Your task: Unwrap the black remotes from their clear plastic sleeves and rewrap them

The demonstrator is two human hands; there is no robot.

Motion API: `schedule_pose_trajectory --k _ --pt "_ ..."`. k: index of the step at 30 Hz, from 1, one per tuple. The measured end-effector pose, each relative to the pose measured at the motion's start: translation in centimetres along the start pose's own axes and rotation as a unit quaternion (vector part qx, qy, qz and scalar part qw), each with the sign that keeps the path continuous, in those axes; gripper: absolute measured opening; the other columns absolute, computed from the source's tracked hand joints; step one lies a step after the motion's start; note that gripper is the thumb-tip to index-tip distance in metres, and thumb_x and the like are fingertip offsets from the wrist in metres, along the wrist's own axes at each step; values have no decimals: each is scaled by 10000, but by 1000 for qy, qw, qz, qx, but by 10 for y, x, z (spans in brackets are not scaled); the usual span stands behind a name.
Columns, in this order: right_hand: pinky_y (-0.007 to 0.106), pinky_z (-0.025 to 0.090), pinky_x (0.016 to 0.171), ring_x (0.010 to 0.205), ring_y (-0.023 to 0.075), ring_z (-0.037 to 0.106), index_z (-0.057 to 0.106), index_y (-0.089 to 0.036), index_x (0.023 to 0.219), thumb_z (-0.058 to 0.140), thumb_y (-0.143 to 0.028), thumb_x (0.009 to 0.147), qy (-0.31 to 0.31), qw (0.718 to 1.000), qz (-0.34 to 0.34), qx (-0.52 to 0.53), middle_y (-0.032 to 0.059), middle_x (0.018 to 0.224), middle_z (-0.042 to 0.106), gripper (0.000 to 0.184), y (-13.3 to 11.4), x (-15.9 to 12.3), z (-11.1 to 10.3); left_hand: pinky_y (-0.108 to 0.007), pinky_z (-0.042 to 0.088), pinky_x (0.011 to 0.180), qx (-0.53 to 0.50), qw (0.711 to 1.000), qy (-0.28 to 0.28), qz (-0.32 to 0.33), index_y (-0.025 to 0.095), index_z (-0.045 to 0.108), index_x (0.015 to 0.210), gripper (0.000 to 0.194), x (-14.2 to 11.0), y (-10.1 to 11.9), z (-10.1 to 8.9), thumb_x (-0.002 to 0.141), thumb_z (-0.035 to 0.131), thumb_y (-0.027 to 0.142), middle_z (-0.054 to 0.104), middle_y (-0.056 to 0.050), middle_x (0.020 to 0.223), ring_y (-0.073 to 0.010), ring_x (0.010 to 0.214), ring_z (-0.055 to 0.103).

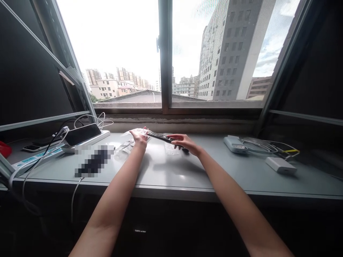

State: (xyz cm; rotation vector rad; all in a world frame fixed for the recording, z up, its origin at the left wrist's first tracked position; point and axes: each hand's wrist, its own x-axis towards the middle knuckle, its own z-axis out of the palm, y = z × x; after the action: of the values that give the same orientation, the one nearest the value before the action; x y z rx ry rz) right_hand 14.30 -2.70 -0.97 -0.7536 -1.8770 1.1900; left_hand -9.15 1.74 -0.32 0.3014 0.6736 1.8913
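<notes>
A black remote control (160,136) with buttons is held above the desk, tilted with its left end higher. My right hand (187,143) is closed around its right part. At its left end is a clear plastic bag (138,131), held by my left hand (139,138), whose fingers are partly hidden by the plastic. The remote's left end meets the bag's edge; whether it is inside I cannot tell. More clear plastic (124,147) lies on the desk left of my left hand, and another clear piece (172,149) lies below the remote.
To the left stand a dark-screened device (83,135) on a white base, a power strip (37,157) with cables and a pixelated item (95,160). On the right lie a light-blue power bank (235,145), a coiled cable (268,146) and a white block (281,165). A window rises behind.
</notes>
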Motion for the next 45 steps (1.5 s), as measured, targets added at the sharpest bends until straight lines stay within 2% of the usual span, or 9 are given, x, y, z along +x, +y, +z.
schedule_pose_trajectory --k 12,18,24,28,31,33,38,42,45 --pt "182 467 546 720 115 627 658 -231 1178 731 -294 725 24 1000 6 -10 46 1025 693 463 15 7 11 -266 506 673 60 995 -77 -10 246 399 1351 630 -12 -9 12 908 220 657 670 -57 866 -166 662 644" --pt "267 545 702 720 102 610 602 -225 1223 762 -298 702 67 997 -37 32 74 1151 636 550 19 11 22 -286 517 684 64 993 -100 -5 211 400 1349 606 -24 -17 18 920 281 623 673 -58 857 -177 664 664" --pt "340 558 800 792 130 644 488 -253 1320 766 -358 711 87 996 -19 10 92 1251 545 677 21 14 30 -272 516 604 68 992 -106 -32 147 535 1116 531 -30 -32 21 917 343 601 635 -35 681 -170 564 647" --pt "335 551 833 982 188 634 304 -298 1452 848 -301 607 -31 998 27 41 122 1380 451 1005 12 6 33 -236 476 491 73 991 -100 -55 166 545 911 510 -30 -37 19 905 328 627 553 2 549 -133 440 561" --pt "347 537 876 1033 210 639 172 -340 1496 875 -205 546 -148 983 41 95 82 1303 541 1189 5 0 37 -219 417 402 57 992 -91 -68 186 524 846 549 -28 -33 17 889 272 671 506 11 507 -120 385 497" --pt "364 533 886 1015 218 658 135 -323 1506 858 -174 563 -178 976 45 119 49 1158 632 1197 3 0 38 -212 403 390 37 994 -78 -61 191 515 833 563 -26 -27 17 884 250 685 494 12 505 -115 378 484" --pt "332 574 756 814 192 702 201 -268 1495 797 -166 643 -117 987 25 104 -9 860 680 1044 9 5 36 -209 424 441 5 997 -61 -41 191 518 879 587 -21 -20 17 889 207 689 499 16 532 -106 399 493" --pt "194 501 491 662 140 671 242 -280 1471 771 -205 667 -57 998 7 33 8 895 652 965 15 10 34 -228 431 466 47 993 -86 -69 152 572 938 648 -24 -28 17 915 162 653 494 -1 535 -119 419 499" --pt "179 442 419 604 120 645 251 -289 1463 783 -281 658 -8 1000 1 -22 34 984 629 965 17 12 33 -257 452 497 92 985 -120 -87 105 606 1022 730 -28 -36 17 901 161 672 513 -20 556 -140 448 520"
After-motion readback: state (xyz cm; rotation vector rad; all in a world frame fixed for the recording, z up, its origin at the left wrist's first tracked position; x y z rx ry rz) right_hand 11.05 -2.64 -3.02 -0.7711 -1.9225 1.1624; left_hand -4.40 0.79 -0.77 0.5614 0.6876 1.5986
